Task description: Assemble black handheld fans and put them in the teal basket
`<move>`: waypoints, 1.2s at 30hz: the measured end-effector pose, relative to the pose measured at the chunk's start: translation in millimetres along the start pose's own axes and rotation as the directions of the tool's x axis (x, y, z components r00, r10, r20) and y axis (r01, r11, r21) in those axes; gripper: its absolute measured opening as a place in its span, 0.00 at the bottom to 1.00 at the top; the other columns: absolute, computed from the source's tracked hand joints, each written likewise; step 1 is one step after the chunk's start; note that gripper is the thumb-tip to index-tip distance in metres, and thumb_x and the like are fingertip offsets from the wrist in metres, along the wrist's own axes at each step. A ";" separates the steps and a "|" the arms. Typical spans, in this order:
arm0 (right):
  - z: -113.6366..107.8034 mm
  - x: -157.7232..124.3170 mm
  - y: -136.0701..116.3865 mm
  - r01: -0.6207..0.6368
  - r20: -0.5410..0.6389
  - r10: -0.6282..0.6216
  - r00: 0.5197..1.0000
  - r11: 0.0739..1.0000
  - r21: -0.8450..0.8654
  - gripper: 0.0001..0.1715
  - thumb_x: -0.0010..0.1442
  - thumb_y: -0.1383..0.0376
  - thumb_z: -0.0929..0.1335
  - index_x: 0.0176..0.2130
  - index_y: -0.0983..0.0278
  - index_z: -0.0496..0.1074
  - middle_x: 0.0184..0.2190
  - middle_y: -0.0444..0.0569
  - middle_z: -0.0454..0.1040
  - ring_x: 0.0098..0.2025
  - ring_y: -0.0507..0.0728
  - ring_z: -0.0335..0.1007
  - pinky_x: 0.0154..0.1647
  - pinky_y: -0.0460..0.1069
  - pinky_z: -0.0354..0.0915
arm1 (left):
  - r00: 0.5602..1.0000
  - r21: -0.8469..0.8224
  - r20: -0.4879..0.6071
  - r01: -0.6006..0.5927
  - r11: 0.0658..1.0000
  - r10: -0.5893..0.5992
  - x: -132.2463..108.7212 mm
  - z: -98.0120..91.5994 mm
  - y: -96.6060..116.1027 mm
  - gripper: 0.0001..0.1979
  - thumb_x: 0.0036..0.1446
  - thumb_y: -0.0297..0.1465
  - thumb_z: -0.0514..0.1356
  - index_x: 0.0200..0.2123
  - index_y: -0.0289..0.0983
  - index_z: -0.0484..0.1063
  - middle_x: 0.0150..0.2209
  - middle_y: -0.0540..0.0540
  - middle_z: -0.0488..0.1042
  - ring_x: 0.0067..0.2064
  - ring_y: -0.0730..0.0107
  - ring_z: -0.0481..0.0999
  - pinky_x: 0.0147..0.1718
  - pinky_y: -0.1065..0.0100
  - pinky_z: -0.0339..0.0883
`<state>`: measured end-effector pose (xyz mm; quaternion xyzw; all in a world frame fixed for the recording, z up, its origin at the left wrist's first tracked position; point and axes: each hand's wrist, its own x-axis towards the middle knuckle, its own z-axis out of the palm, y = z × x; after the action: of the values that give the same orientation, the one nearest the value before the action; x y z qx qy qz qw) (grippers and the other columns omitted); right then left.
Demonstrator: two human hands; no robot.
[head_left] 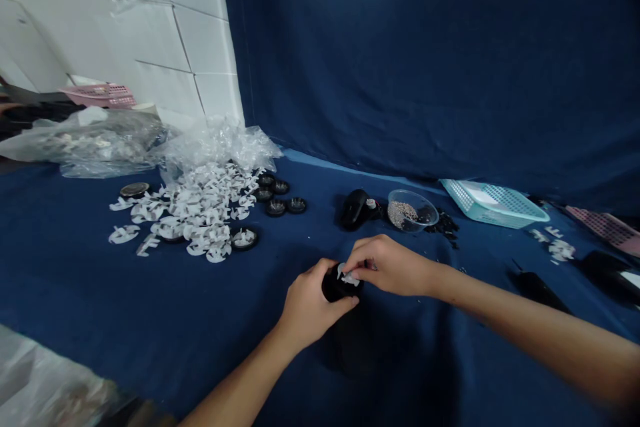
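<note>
My left hand (311, 303) is wrapped round a black round part (334, 287), thumb in front and fingers behind, near the middle of the blue cloth. My right hand (383, 265) pinches a small white plastic piece (351, 278) at the top of that black part. The fingertips hide how the two pieces meet. To the left lies a heap of similar white plastic pieces (200, 207). Several black round caps (275, 207) sit beside the heap, and one black cap (245, 238) has a white piece in it.
Beyond my right hand are a black rounded device (355, 209), a clear bowl of small metal parts (414, 221) and small black pieces (447, 227). A turquoise basket (505, 215) stands farther right, a black tool (540, 291) nearer. Plastic bags (115, 140) lie at left.
</note>
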<state>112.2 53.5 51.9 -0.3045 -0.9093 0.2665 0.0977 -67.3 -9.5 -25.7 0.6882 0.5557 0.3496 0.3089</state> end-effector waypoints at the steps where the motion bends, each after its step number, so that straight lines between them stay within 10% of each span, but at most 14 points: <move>1: 0.0 1.5 1.1 -0.011 0.011 0.011 1.000 1.000 0.000 0.10 0.58 0.74 0.68 0.38 0.64 0.78 0.33 0.45 0.75 0.32 0.50 0.70 0.36 0.47 0.67 | 1.000 0.000 0.000 0.002 1.000 -0.002 0.0 -0.1 0.1 0.20 0.48 0.37 0.67 0.46 0.44 0.70 0.43 0.48 0.79 0.44 0.55 0.78 0.39 0.62 0.69; 11: 7.5 9.3 11.7 -0.210 0.125 0.207 0.970 0.978 0.011 0.12 0.64 0.60 0.67 0.37 0.67 0.73 0.31 0.44 0.75 0.31 0.51 0.73 0.34 0.49 0.71 | 1.000 -0.009 -0.006 0.010 1.000 -0.010 0.2 1.7 1.1 0.21 0.49 0.37 0.67 0.47 0.44 0.69 0.44 0.48 0.79 0.46 0.54 0.78 0.38 0.62 0.69; 17: 8.4 7.6 -0.6 -0.280 0.002 0.281 0.960 0.958 -0.067 0.11 0.63 0.60 0.68 0.36 0.67 0.73 0.35 0.46 0.74 0.35 0.52 0.72 0.37 0.51 0.70 | 1.000 -0.017 0.002 0.009 1.000 -0.009 0.5 0.9 0.4 0.20 0.49 0.37 0.67 0.47 0.44 0.69 0.41 0.49 0.79 0.43 0.54 0.78 0.38 0.61 0.69; 25: 6.7 -2.9 -8.2 -0.255 -0.202 0.235 0.951 0.963 -0.084 0.17 0.67 0.61 0.63 0.30 0.66 0.72 0.23 0.42 0.70 0.25 0.51 0.67 0.31 0.49 0.66 | 1.000 -0.035 0.010 0.000 0.999 0.000 0.2 -0.1 1.5 0.20 0.48 0.35 0.67 0.46 0.44 0.69 0.42 0.49 0.79 0.44 0.57 0.78 0.40 0.63 0.69; 31: 7.8 -6.9 -6.2 -0.045 -0.167 0.042 0.985 0.999 -0.013 0.15 0.61 0.71 0.65 0.47 0.60 0.74 0.50 0.47 0.73 0.50 0.53 0.69 0.54 0.50 0.64 | 1.000 -0.034 0.009 0.007 0.999 -0.007 1.1 0.1 1.0 0.20 0.47 0.35 0.67 0.45 0.43 0.69 0.41 0.49 0.79 0.42 0.58 0.78 0.38 0.65 0.68; 36: 8.7 -7.3 -1.9 0.025 -0.108 -0.019 0.994 0.998 0.053 0.18 0.60 0.75 0.65 0.46 0.58 0.75 0.42 0.43 0.77 0.43 0.51 0.73 0.46 0.47 0.68 | 1.000 -0.035 0.016 0.017 0.999 -0.016 0.2 -1.4 3.6 0.19 0.47 0.34 0.67 0.44 0.43 0.69 0.40 0.49 0.79 0.42 0.58 0.78 0.37 0.65 0.67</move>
<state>114.1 44.2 45.5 -0.3056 -0.8983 0.2733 0.1578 -66.5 -9.9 -22.0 0.6807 0.5528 0.3515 0.3280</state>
